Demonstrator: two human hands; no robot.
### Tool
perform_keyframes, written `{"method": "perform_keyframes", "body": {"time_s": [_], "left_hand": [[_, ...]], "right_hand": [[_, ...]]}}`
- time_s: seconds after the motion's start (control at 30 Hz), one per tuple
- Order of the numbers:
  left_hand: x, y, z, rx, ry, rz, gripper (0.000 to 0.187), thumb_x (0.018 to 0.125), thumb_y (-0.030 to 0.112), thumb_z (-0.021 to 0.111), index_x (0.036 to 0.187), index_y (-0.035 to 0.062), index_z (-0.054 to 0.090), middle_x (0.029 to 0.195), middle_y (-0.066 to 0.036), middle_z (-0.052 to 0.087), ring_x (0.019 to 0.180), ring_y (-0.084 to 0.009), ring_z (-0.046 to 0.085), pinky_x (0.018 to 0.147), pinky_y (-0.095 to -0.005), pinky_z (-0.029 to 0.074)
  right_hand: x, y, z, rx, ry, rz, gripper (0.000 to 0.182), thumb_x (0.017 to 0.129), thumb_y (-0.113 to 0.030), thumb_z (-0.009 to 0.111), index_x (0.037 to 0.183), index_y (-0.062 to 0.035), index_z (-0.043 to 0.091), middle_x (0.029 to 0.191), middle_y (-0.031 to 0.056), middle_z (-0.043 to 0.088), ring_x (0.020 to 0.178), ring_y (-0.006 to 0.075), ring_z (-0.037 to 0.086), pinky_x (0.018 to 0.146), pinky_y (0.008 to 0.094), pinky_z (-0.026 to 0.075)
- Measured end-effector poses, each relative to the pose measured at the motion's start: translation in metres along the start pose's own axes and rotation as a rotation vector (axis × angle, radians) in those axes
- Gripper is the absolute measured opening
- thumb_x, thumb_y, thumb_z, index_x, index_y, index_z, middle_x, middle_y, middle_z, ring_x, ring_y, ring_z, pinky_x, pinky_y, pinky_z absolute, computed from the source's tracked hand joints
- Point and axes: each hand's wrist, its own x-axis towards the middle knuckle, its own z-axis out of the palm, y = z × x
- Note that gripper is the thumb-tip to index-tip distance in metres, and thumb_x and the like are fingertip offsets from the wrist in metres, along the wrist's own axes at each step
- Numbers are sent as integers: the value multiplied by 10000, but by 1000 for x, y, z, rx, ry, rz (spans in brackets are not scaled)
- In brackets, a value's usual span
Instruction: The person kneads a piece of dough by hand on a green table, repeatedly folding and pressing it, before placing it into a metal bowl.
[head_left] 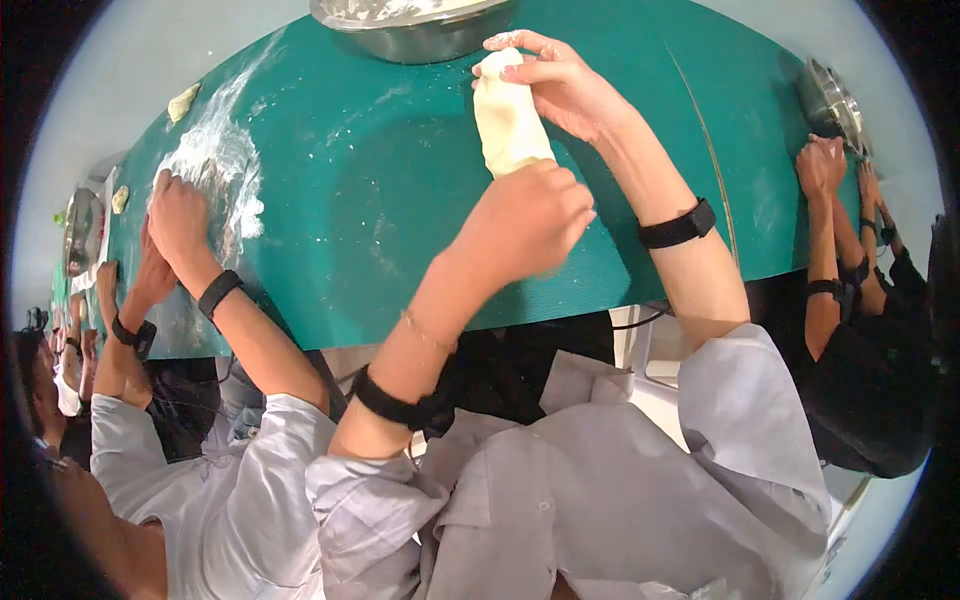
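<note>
A long, pale lump of dough [508, 125] stretches between my two hands, over the green table. My left hand [525, 215] is closed in a fist around its near end, with the back of the hand toward me. At the far end, my right hand [565, 85] pinches the dough between thumb and fingers; flour whitens the fingertips. Just beyond it stands a metal bowl [415, 40] with floury contents, partly cut off by the top of the view.
The green table [380, 240] has scattered flour [225, 165] at left, where a co-worker's hands [175, 225] press down. Small dough pieces [183, 102] lie near the far left edge. On the right, another person's hands [820, 165] are beside a metal bowl [832, 105].
</note>
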Motion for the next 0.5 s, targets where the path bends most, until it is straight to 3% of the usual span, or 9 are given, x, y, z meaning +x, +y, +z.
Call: {"method": "perform_keyframes", "body": {"time_s": [0.07, 0.1, 0.2, 0.23, 0.33, 0.37, 0.47, 0.5], "left_hand": [[12, -9, -7, -222, -68, -142, 118, 705, 60, 731, 673, 48, 619, 697, -71, 609, 663, -265, 603, 637, -349, 490], [16, -9, -9, -294, -128, -185, 93, 712, 51, 705, 665, 46, 625, 688, -68, 613, 673, -252, 607, 649, -346, 493], [17, -8, -2, -506, -256, -296, 46, 726, 33, 635, 683, 39, 648, 705, -66, 634, 723, -216, 618, 694, -338, 499], [14, -11, 4, -554, -266, -319, 42, 728, 34, 617, 716, 36, 657, 739, -68, 646, 753, -207, 621, 715, -336, 500], [11, -22, 7, -711, -206, -406, 128, 738, 42, 590, 836, 28, 671, 880, -87, 667, 861, -214, 621, 792, -358, 495], [10, -25, 9, -769, -168, -441, 164, 742, 45, 586, 880, 25, 673, 934, -94, 672, 900, -222, 619, 820, -370, 493], [5, -40, 27, -506, -30, -130, 295, 726, 63, 602, 1011, 43, 676, 846, -122, 653, 804, -307, 636, 733, -410, 507], [3, -43, 29, -389, -102, -134, 295, 743, 69, 594, 1027, 37, 670, 874, -127, 656, 829, -311, 638, 743, -421, 508]], "right_hand": [[0, 4, -1, 177, -124, -20, 453, 831, -85, 682, 1246, -27, 509, 1145, 210, 631, 1056, 300, 632, 942, 413, 525], [-1, 5, 1, 135, -118, -52, 437, 902, -233, 644, 1259, -23, 506, 1181, 222, 619, 1033, 299, 638, 915, 406, 535], [0, -2, 10, 191, -118, 132, 480, 960, -409, 543, 1222, -6, 554, 1202, 225, 617, 1001, 286, 645, 868, 389, 543], [3, -3, 13, 108, -131, 152, 552, 981, -506, 453, 1099, 5, 627, 1191, 226, 630, 957, 270, 655, 829, 380, 543], [2, -11, 14, -102, -280, 146, 473, 980, -433, 490, 952, 13, 646, 1079, 213, 670, 935, 288, 657, 849, 395, 530], [-3, -12, 19, -118, -280, 51, 403, 961, -349, 526, 834, 18, 632, 914, 194, 692, 921, 308, 658, 878, 417, 514], [-20, -17, 20, -254, -224, 16, 423, 934, -372, 609, 738, 1, 640, 845, 173, 705, 809, 213, 670, 788, 349, 532], [-25, -14, 14, -242, -251, -51, 344, 915, -280, 639, 712, -3, 636, 821, 162, 703, 829, 217, 676, 785, 346, 533]]}}
